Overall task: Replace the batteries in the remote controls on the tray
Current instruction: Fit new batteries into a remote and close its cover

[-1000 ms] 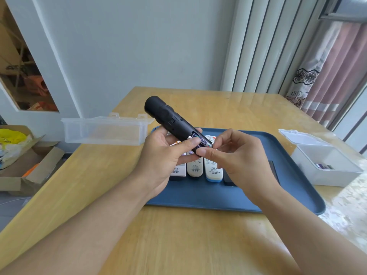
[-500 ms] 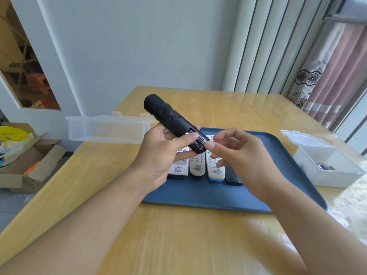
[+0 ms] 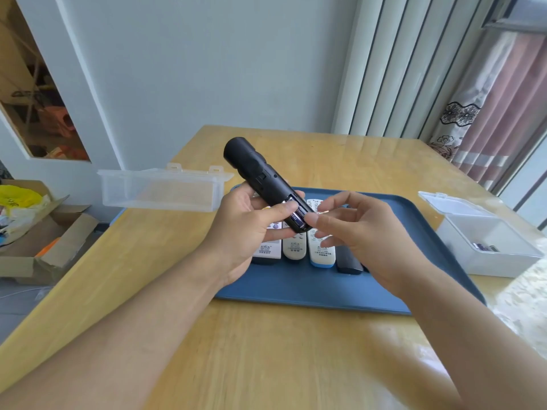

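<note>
While my left hand [image 3: 245, 229] grips the black remote [image 3: 260, 179] around its lower half, its rounded matte head tilts up and away from me above the blue tray [image 3: 296, 287]. At the remote's near end the back compartment lies uncovered, and a dark glossy battery [image 3: 297, 218] with pale lettering sits in the slot, my left thumb lying along its edge. My right hand [image 3: 367, 235] hovers just beside that end, fingers loosely curled and holding nothing, the thumb tip close to the battery; whether it touches I cannot tell. Below the black remote, on the smooth plastic tray, lie a white remote [image 3: 268, 250], a cream remote [image 3: 294, 248] with small rounded buttons, a white remote with a blue end [image 3: 322, 255] and a flat black remote [image 3: 349, 260], all side by side. Left of the tray a clear plastic box [image 3: 159, 189] stands on the pale wooden desk [image 3: 266, 350]. Right of the tray sits a white translucent box [image 3: 488, 247] with its hinged lid open, some small dark batteries [image 3: 485, 247] lying inside.
</note>
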Motion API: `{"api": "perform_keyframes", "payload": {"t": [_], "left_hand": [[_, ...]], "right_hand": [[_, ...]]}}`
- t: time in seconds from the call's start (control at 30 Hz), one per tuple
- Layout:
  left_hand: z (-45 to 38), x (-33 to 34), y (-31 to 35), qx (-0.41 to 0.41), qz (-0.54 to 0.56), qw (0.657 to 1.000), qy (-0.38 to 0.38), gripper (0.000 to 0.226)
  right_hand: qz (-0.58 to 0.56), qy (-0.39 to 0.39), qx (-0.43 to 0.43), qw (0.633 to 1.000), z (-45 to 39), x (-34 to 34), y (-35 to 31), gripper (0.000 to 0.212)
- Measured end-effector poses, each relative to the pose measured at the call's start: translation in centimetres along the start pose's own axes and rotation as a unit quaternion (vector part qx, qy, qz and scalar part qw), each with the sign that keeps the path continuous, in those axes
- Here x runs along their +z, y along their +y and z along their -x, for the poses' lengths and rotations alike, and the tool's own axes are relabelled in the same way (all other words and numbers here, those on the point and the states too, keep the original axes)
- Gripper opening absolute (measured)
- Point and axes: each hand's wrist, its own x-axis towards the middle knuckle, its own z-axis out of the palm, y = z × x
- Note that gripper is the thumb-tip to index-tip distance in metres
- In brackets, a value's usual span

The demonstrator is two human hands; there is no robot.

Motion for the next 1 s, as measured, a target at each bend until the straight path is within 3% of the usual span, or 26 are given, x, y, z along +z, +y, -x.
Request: {"api": "perform_keyframes", "payload": {"t": [0.07, 0.17, 0.27, 0.43, 0.67, 0.9, 1.0], "left_hand": [[-0.1, 0.0, 0.1, -0.005, 0.018, 1.0, 0.01, 0.018], [-0.2, -0.1, 0.0, -0.012, 0.021, 1.0, 0.018, 0.015], [-0.2, -0.1, -0.2, -0.004, -0.013, 1.0, 0.023, 0.019], [-0.3, 0.1, -0.4, 0.0, -0.016, 0.999, 0.042, 0.024], [-0.3, 0.3, -0.2, -0.028, 0.067, 0.997, 0.015, 0.019], [-0.8, -0.1, -0.3, -0.067, 0.143, 0.987, 0.037, 0.02], [-0.8, -0.1, -0.3, -0.068, 0.141, 0.987, 0.04, 0.021]], "right_hand": [[0.144, 0.049, -0.021, 0.988, -0.3, -1.3, -0.5, 0.023], [0.43, 0.133, -0.008, 0.893, -0.9, -5.2, -0.2, 0.017], [0.568, 0.087, 0.106, 0.812, -1.0, -8.1, 0.5, 0.029], [0.575, -0.01, 0.258, 0.776, -0.6, -8.3, 0.5, 0.063], [0.624, 0.017, 0.235, 0.745, -1.5, -9.0, 1.2, 0.044], [0.66, 0.061, 0.172, 0.729, -1.0, -7.9, 1.4, 0.01], [0.661, 0.063, 0.172, 0.728, -1.3, -7.4, 1.7, 0.016]]}}
